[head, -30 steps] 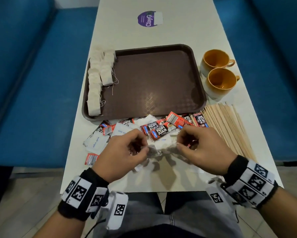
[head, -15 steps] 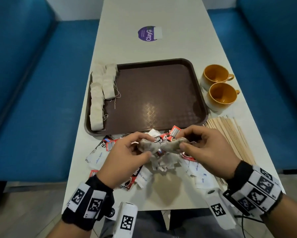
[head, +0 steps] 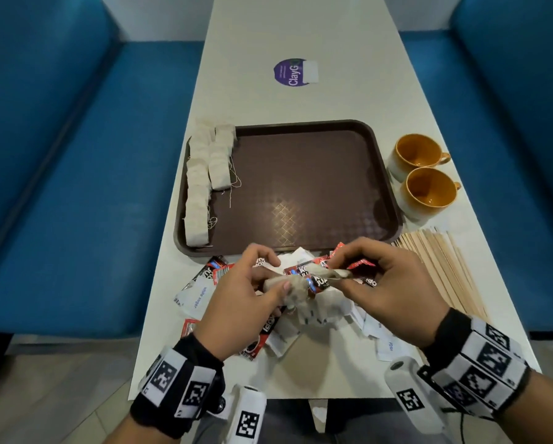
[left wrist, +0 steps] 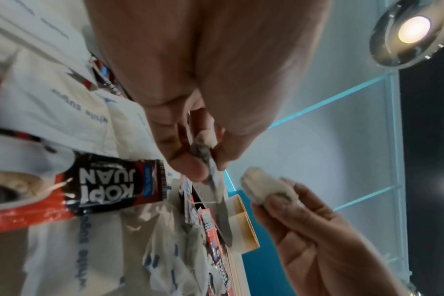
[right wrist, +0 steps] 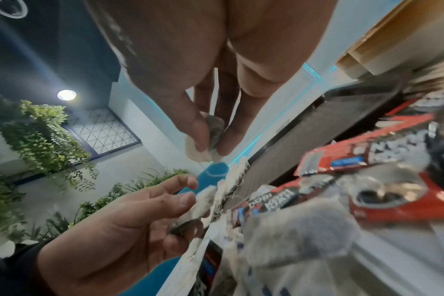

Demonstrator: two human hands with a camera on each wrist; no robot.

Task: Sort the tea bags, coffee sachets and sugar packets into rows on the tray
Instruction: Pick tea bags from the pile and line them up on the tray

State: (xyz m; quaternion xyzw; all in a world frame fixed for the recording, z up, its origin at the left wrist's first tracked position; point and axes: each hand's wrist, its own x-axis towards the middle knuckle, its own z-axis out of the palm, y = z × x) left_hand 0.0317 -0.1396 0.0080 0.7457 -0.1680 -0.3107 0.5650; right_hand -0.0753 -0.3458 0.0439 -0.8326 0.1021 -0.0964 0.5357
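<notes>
Above the loose pile at the table's near edge, my left hand (head: 278,283) pinches one beige tea bag (head: 297,291) and my right hand (head: 342,274) pinches a second tea bag (head: 331,273). The two bags hang close together, and a thin string (left wrist: 205,203) runs between them. In the left wrist view the left hand's tea bag (left wrist: 205,152) sits between thumb and fingers. The right wrist view shows the right hand's tea bag (right wrist: 210,138) held the same way. The brown tray (head: 300,187) carries two rows of tea bags (head: 198,193) along its left side. Red-black coffee sachets (head: 211,270) and white sugar packets (head: 198,294) lie under my hands.
Two orange cups (head: 428,190) stand right of the tray. Wooden stir sticks (head: 444,270) are fanned out at the near right. A purple sticker (head: 291,72) is on the far table top. Blue benches (head: 76,187) flank the narrow table.
Both hands have risen from the pile, each with a tea bag, and moved slightly apart. My head view has tilted further up the table.
</notes>
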